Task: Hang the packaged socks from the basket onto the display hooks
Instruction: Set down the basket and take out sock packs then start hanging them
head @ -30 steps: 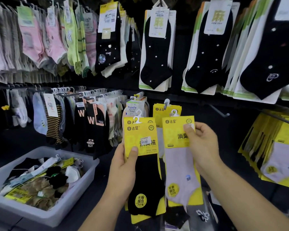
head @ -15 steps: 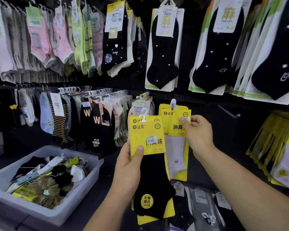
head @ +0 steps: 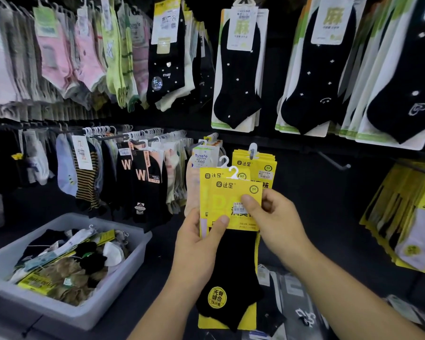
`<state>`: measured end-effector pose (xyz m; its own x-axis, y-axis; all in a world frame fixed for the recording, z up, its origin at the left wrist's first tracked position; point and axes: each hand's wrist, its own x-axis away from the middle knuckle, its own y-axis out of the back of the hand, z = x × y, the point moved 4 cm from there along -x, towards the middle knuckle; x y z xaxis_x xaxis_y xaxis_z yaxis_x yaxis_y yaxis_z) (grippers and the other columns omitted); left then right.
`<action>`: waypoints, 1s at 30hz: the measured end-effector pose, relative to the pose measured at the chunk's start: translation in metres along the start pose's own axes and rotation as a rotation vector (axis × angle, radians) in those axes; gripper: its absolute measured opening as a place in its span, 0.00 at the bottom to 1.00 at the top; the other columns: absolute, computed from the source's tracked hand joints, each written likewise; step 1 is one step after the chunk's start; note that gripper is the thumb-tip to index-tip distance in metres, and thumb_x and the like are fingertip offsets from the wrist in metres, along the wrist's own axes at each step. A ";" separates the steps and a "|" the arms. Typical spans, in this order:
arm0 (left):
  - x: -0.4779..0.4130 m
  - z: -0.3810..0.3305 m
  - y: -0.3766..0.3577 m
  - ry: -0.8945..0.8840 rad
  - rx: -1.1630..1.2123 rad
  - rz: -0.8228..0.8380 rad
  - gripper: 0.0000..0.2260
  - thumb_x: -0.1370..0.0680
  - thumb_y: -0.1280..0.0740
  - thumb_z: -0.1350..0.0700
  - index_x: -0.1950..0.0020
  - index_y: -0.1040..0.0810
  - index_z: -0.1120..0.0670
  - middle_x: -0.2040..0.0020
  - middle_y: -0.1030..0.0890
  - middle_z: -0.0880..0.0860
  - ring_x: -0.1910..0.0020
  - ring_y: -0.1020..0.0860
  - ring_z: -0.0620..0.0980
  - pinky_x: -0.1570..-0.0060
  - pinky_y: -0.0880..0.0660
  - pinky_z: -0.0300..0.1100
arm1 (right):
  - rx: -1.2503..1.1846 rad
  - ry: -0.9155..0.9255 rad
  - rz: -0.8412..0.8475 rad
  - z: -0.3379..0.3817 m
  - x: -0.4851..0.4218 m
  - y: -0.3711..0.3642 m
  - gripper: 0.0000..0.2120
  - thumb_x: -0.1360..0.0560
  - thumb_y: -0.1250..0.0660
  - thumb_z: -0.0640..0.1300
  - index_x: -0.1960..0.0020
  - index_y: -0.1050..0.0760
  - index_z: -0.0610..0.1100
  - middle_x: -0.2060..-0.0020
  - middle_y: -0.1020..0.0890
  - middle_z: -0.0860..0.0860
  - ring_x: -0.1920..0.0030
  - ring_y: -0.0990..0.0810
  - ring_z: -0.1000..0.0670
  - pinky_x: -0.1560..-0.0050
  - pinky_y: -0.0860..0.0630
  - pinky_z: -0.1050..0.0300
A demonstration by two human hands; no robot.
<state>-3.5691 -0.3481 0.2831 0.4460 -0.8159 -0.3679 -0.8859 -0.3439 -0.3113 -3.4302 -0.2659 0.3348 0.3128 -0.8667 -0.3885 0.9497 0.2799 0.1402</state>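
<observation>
At eight o'clock in the view, we see a grey basket with a loose heap of packaged socks inside: yellow cards, black, white and tan pairs. Up at ten o'clock from it, a row of hung socks dangles from white hangers on a dark rail.

Near the centre, at six o'clock, we find the left hand. Its thumb lies flat on the front of a yellow card and its fingers are behind, so it holds two packs fanned together. The front pack carries a black sock and covers most of the second pack. That one peeps out at the front pack's nine o'clock edge, with a strip of pale sock showing. Each pack has a white hanger at twelve o'clock, free of any rail.

Just at three o'clock of the card, the right hand pinches the front pack. Its thumb is on the price label, and its fingers curl round the card's right edge.

Behind the hands, at twelve o'clock, a hung stack of matching yellow packs sits on its peg. At two o'clock from the hands, a bare display hook juts out. Further at three o'clock, more yellow packs with pale socks hang in a slanted row. Large black socks on white cards fill the upper row.
</observation>
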 end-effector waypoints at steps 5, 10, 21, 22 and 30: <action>-0.001 0.001 0.006 0.008 -0.067 -0.057 0.10 0.14 0.35 0.52 0.43 0.15 0.40 0.40 0.12 0.48 0.40 0.14 0.50 0.43 0.18 0.48 | -0.101 -0.066 -0.114 -0.008 -0.007 0.014 0.10 0.21 0.30 0.49 0.49 0.20 0.41 0.53 0.13 0.43 0.53 0.13 0.44 0.50 0.16 0.46; -0.004 -0.001 0.022 0.015 -0.179 -0.117 0.13 0.13 0.36 0.53 0.47 0.16 0.36 0.46 0.11 0.43 0.46 0.13 0.44 0.49 0.19 0.45 | -0.048 0.037 -0.306 0.001 -0.023 0.042 0.04 0.20 0.32 0.47 0.50 0.20 0.48 0.56 0.13 0.52 0.54 0.13 0.51 0.48 0.17 0.47; -0.006 -0.007 0.038 0.075 -0.170 -0.074 0.10 0.14 0.35 0.52 0.49 0.16 0.42 0.47 0.11 0.48 0.49 0.12 0.49 0.57 0.17 0.40 | 0.143 0.080 -0.197 0.007 -0.050 0.033 0.02 0.20 0.32 0.49 0.50 0.22 0.51 0.56 0.14 0.52 0.55 0.15 0.52 0.49 0.17 0.46; -0.006 -0.006 0.035 0.083 -0.160 -0.055 0.11 0.14 0.35 0.52 0.49 0.15 0.42 0.46 0.11 0.49 0.48 0.12 0.49 0.56 0.17 0.40 | 0.130 0.061 -0.195 0.005 -0.051 0.033 0.03 0.20 0.32 0.49 0.50 0.22 0.50 0.56 0.14 0.51 0.54 0.15 0.50 0.49 0.17 0.44; -0.002 0.006 0.007 0.133 -0.171 0.052 0.08 0.14 0.35 0.54 0.41 0.16 0.49 0.43 0.11 0.49 0.43 0.13 0.52 0.44 0.17 0.52 | 0.203 0.000 -0.345 0.001 -0.041 0.043 0.09 0.23 0.29 0.53 0.50 0.24 0.49 0.57 0.18 0.55 0.57 0.19 0.57 0.58 0.25 0.59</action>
<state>-3.5751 -0.3462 0.2763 0.3884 -0.8847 -0.2577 -0.9211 -0.3643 -0.1375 -3.4024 -0.2184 0.3574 -0.0237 -0.8956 -0.4442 0.9772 -0.1145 0.1788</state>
